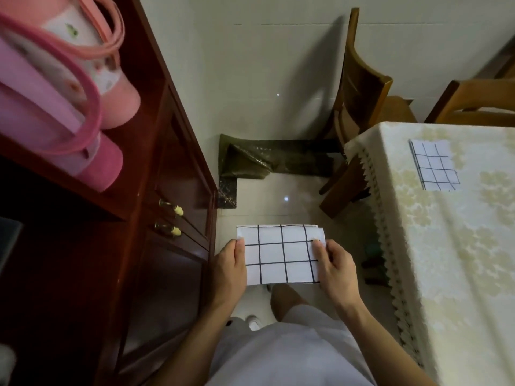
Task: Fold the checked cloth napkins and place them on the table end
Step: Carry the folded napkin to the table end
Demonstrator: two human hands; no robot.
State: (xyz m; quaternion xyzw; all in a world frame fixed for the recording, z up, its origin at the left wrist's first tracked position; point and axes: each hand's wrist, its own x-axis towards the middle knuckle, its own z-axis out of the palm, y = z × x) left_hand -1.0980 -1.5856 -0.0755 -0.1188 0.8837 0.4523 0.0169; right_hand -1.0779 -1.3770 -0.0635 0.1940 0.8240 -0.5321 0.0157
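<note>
— From over the person's shoulder, how far along would you say they are?

— One folded checked napkin already lies flat on the bench, near its far end, on the cream lace-edged tablecloth. That one looks finished.

— And the other?

— A second checked napkin is held in the air over the floor, between the wooden cabinet and the bench. It's already folded into a layered rectangle.

— What's the grip doing?

— The left hand pinches the left edge, thumb on top; the right hand pinches the right edge the same way.

— What's left, then?

— I'd guess one more fold, or just carrying it over beside the first. I can't see any further napkins.
</note>
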